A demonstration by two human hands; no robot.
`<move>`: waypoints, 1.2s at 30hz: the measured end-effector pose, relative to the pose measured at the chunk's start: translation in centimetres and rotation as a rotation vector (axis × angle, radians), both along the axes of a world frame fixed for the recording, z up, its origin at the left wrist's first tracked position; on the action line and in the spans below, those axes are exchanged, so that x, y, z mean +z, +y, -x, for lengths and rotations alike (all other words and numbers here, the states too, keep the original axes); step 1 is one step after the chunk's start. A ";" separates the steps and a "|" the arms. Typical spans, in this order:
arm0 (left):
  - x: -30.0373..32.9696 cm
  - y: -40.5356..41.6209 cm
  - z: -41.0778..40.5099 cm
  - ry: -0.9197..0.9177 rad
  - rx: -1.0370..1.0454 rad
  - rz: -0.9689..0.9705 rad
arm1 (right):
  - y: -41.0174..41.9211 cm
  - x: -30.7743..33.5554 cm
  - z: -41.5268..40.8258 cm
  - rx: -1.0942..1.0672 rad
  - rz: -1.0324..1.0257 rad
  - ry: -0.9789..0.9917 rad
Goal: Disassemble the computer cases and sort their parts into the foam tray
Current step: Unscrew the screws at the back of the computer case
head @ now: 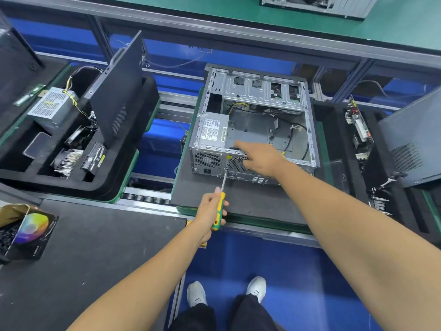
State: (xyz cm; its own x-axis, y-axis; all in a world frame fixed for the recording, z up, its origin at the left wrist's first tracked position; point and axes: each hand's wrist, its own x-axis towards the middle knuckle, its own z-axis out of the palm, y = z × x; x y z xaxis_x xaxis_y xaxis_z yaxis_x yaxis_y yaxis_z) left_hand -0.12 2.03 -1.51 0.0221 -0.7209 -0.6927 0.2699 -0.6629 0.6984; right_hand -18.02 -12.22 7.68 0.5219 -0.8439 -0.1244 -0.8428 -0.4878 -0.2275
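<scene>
- Open computer case [260, 120] lies on its side on a dark foam pad [202, 189], rear panel facing the person, side cover off, interior visible.
- PSU [213, 130] sits in the case's near-left corner, label up; yellow/black wires run behind it. Mainboard bay looks bare metal w/ a few black cables [290, 137].
- Left hand [211, 211] grips a yellow/green screwdriver [220, 206], fingers curled round the handle, thumb along the top. Shaft points up and away; tip is at the rear panel's lower edge, between the PSU grille and the fan grille [238, 163]. Can't tell if tip is seated in a screw.
- Right hand [260, 158] rests on the rear top rim of the case, index finger stretched out along the rim toward the PSU, other fingers curled down over the fan grille. Holds nothing loose as far as I can see; looks like it's bracing the case.
- Foam tray [78, 185] at left, well apart from the case: holds a second PSU [51, 108] w/ yellow wires, a heatsink [68, 161], a drive [94, 158], and a black side panel [117, 91] standing upright in a slot. RAM stick [29, 94] at tray's far-left edge.
- Another foam tray [372, 163] at right, just beside the case pad: circuit board [359, 127] on edge, another side panel [415, 137] leaning.
- Colour-wheel printed box [28, 230] on the near-left bench.
- Person's white shoes [256, 287] on blue floor below.
</scene>
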 end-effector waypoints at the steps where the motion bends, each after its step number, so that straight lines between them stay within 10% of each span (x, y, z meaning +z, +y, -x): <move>1: 0.0 0.1 0.0 -0.006 0.002 0.006 | 0.0 0.0 0.0 -0.001 0.001 0.000; 36: -1.1 1.2 0.0 0.024 0.027 0.043 | -0.1 -0.2 0.0 -0.041 0.000 0.019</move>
State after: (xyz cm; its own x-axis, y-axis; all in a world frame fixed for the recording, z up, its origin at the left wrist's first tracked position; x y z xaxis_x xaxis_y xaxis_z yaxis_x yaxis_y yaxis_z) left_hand -0.14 3.24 -2.65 0.0261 -0.7491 -0.6620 0.3042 -0.6248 0.7191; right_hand -17.99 -12.31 7.46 0.4846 -0.8644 -0.1336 -0.8661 -0.4529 -0.2114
